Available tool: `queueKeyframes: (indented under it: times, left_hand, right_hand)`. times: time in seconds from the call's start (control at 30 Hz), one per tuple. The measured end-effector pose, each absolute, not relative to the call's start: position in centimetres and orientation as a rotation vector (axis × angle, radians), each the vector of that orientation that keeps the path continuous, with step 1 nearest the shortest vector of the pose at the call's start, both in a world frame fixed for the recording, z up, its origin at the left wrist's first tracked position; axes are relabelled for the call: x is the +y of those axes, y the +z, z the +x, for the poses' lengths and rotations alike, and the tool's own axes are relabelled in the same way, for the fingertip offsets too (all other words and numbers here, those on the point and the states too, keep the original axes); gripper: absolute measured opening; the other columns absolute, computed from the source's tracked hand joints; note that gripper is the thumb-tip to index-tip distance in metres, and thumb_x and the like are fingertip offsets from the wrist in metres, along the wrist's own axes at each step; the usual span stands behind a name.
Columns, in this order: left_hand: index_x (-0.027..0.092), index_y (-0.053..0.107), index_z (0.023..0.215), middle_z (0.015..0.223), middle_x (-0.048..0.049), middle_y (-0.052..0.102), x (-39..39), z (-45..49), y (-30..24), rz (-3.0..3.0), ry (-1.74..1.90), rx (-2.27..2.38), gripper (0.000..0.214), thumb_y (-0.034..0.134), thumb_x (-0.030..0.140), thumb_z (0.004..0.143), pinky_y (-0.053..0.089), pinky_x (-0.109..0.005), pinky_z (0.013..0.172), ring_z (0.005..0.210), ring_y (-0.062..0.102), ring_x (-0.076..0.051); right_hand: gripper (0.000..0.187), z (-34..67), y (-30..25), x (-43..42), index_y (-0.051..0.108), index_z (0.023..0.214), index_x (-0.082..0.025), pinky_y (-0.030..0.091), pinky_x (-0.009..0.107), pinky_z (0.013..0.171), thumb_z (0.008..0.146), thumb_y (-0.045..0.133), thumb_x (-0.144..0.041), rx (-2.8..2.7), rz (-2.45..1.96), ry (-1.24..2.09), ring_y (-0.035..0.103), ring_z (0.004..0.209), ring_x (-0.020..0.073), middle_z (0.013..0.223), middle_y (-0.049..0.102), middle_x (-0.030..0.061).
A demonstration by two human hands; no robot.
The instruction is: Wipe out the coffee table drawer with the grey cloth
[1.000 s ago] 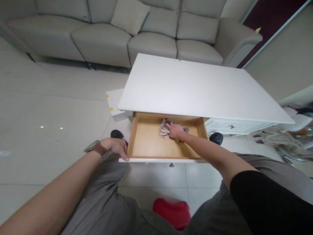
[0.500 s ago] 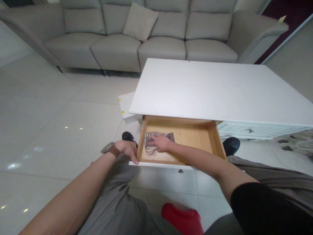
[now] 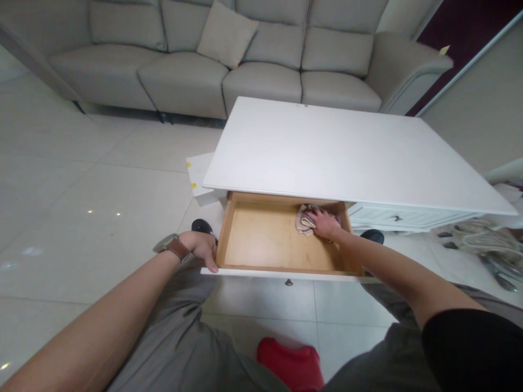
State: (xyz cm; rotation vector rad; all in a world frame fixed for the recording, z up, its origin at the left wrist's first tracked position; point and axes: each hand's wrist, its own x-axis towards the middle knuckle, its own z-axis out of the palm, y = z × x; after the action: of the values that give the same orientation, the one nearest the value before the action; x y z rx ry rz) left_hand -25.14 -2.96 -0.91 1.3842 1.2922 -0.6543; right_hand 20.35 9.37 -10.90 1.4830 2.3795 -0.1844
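A wooden drawer (image 3: 261,239) is pulled out from the white coffee table (image 3: 318,147). At its front left corner my left hand (image 3: 204,249) grips it, thumb over the top edge and the other fingers mostly hidden at the side. My right hand (image 3: 324,223) reaches inside and presses a patterned brown and cream cloth (image 3: 304,220) onto the drawer bottom near the back right corner. Part of the cloth is covered by that hand. A small dark knob (image 3: 289,282) sticks out from the drawer front.
A grey sofa (image 3: 261,87) stands behind the table. To the table's left lies a white box (image 3: 200,174) with yellow marks. Something red (image 3: 290,365) sits on the floor between my legs. A second drawer (image 3: 400,218) is closed on the right.
My right hand has moved with the cloth from the left side of the drawer to its back right. The left hand keeps its hold on the corner. The view has shifted slightly.
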Motion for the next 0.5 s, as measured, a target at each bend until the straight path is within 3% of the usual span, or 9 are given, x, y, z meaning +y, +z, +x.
queueKeyframes:
  times: [0.1,0.3,0.5]
  left_hand:
    - [0.016,0.08,0.07,0.079,-0.0083,0.075,-2.9,-25.0,-0.8,1.39,-0.656,1.314,0.043,0.088,0.051,0.045,0.053,-0.032,0.07,0.076,0.064,-0.024]
    - [0.016,0.079,0.067,0.073,-0.0049,0.073,-2.9,-24.7,-0.2,1.437,-0.645,1.331,0.047,0.092,0.052,0.039,0.052,-0.032,0.076,0.075,0.061,-0.022]
    - [0.017,0.076,0.062,0.067,-0.004,0.07,-2.8,-24.7,-0.6,1.419,-0.667,1.337,0.047,0.092,0.053,0.037,0.051,-0.032,0.073,0.069,0.058,-0.02]
  right_hand:
    - [0.081,21.6,-11.0,8.3,0.033,0.164,-0.038,0.044,0.066,0.102,0.088,0.059,-0.027,2.36,1.477,-0.132,0.042,0.136,0.0462,0.16,0.039,0.0181]
    - [0.082,21.8,-11.5,6.1,0.038,0.163,-0.034,0.044,0.053,0.106,0.085,0.063,-0.029,2.43,1.307,-0.282,0.052,0.129,0.039,0.155,0.042,0.0188]
    - [0.085,24.2,-11.6,3.0,0.044,0.161,-0.033,0.042,0.054,0.108,0.08,0.07,-0.03,2.54,0.886,-0.474,0.053,0.126,0.0371,0.144,0.049,0.0187]
